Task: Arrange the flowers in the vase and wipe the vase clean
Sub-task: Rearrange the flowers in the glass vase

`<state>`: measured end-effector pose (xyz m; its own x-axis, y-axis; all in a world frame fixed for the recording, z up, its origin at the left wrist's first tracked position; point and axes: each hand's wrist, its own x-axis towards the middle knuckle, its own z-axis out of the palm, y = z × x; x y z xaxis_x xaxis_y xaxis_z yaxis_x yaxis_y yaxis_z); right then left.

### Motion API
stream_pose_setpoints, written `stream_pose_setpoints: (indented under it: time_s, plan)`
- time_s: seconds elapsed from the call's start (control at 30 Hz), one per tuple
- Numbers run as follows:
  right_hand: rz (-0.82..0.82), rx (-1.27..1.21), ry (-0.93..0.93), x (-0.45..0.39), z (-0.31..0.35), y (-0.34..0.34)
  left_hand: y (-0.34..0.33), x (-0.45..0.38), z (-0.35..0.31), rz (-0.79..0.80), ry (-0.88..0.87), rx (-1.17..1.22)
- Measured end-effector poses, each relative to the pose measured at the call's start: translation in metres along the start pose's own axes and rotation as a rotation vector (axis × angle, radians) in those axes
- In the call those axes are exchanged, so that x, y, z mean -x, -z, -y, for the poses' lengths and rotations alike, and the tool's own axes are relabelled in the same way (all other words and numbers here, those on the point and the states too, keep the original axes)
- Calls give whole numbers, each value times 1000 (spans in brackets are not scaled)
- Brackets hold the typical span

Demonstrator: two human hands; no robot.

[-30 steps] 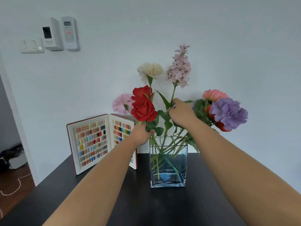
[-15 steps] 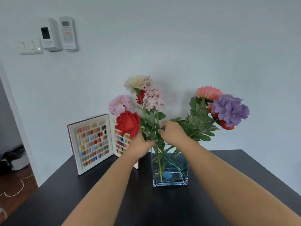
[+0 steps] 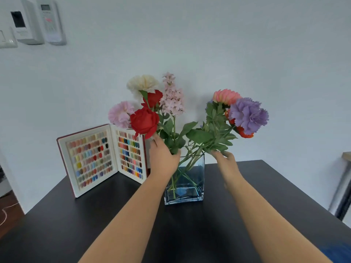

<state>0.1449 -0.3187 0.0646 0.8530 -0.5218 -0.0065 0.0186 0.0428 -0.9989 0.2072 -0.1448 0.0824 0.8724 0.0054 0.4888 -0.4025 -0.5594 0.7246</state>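
Note:
A square clear glass vase (image 3: 197,190) with blue-tinted water stands on the black table (image 3: 190,234). Green stems cross inside it. On the left rise red roses (image 3: 144,121), a pale pink carnation (image 3: 120,113), a cream flower (image 3: 142,83) and a pink spike (image 3: 171,97). To the right lean a purple carnation (image 3: 247,114), a coral flower (image 3: 226,96) and leafy stems (image 3: 214,133). My left hand (image 3: 163,158) is closed around the left bunch of stems just above the vase rim. My right hand (image 3: 225,160) touches the lower leaves of the right bunch with its fingertips; whether it grips them is unclear.
An open book of coloured nail swatches (image 3: 102,158) stands upright on the table left of the vase, close behind my left hand. A white wall is right behind. Wall controls (image 3: 38,21) hang at the upper left. The table's right edge drops off beside a metal-legged piece of furniture (image 3: 343,186).
My right hand left the middle stems and moved right to the leafy right bunch. The left bunch stands more upright and higher, with my left hand still around it.

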Motion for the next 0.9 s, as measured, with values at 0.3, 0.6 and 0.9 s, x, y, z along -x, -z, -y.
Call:
stream_pose_setpoints:
  time_s: [0.3, 0.6, 0.9]
  plan:
    - [291, -18, 263, -53, 52, -27, 5, -25, -2, -11, -106, -162]
    - [256, 10, 249, -67, 54, -45, 1, -33, 6, 9, -109, -45]
    - [183, 508, 463, -69, 84, -34, 6, -33, -6, 38, -167, -21]
